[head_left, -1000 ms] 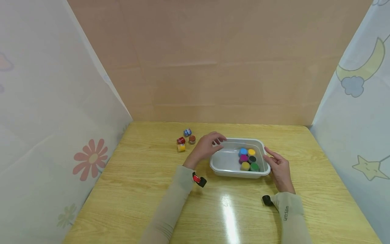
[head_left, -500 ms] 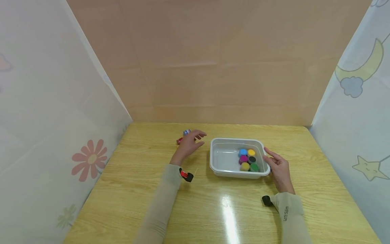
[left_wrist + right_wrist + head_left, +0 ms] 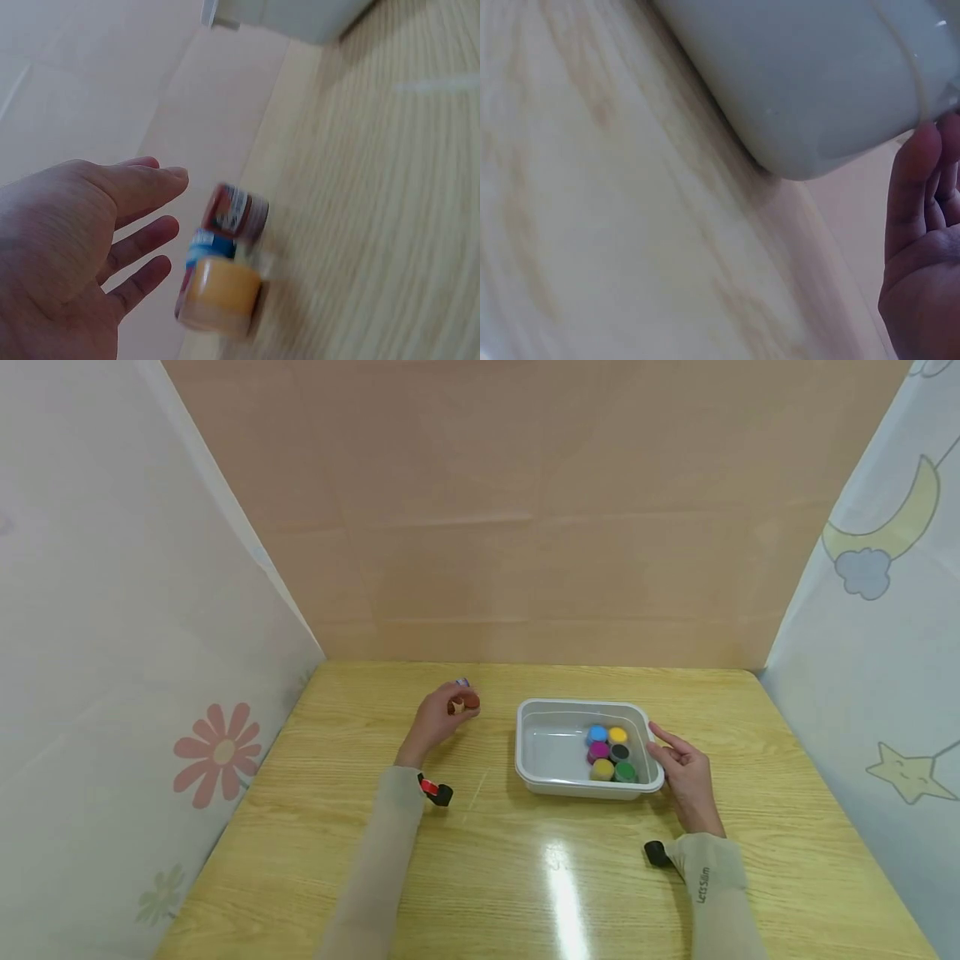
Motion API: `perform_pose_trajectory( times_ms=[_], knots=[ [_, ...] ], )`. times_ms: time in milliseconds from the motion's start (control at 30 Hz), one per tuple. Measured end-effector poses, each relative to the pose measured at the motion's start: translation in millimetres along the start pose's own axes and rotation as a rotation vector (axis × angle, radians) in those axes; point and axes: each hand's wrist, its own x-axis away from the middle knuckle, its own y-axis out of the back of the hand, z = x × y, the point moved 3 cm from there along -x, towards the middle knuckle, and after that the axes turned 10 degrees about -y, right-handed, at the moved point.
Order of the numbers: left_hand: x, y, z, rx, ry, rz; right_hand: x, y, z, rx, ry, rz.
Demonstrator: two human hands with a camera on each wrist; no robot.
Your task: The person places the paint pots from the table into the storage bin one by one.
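My left hand (image 3: 433,720) is at the small group of paint pots on the left, its thumb and fingers spread apart. In the left wrist view a brown-red pot (image 3: 234,213), a blue pot (image 3: 208,246) and a yellow-orange pot (image 3: 222,294) lie just beyond the fingertips, with a gap between. A dark red edge shows behind them; the hand partly covers this group in the head view. My right hand (image 3: 688,781) pinches the right rim of a white plastic tray (image 3: 558,789), thumb on the near side.
Inside the tray's right half stand several lidded paint pots, among them a magenta pot (image 3: 597,752), a black one and a green pot (image 3: 625,772). The wooden table (image 3: 322,827) ends at a brown backdrop (image 3: 540,568), with patterned sheets at both sides.
From beside the tray's left rim, my left hand has moved left to the loose pots, which it now partly hides. The right hand keeps its hold and the tray stays put.
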Motion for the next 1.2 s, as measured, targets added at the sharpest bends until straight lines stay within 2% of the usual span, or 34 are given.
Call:
perform_pose_trajectory(
  times_ms=[167,467,800,1033,1200],
  knots=[
    [10.1,8.0,10.5,0.049,0.033,0.016,0,0,1,-0.006,0.015,-0.009],
    [22.6,16.7,24.2,0.03,0.048,0.009,2,0,-1,-0.017,-0.015,0.011],
    [32.0,19.2,31.3,0.021,0.064,0.044,3,-2,3,-0.006,-0.012,0.003],
    [40.0,19.8,31.6,0.003,0.122,0.081,4,-2,3,-0.008,-0.018,-0.005],
    [41.1,19.3,32.3,-0.005,0.138,0.098,3,-1,3,-0.01,0.001,0.001]
  ],
)
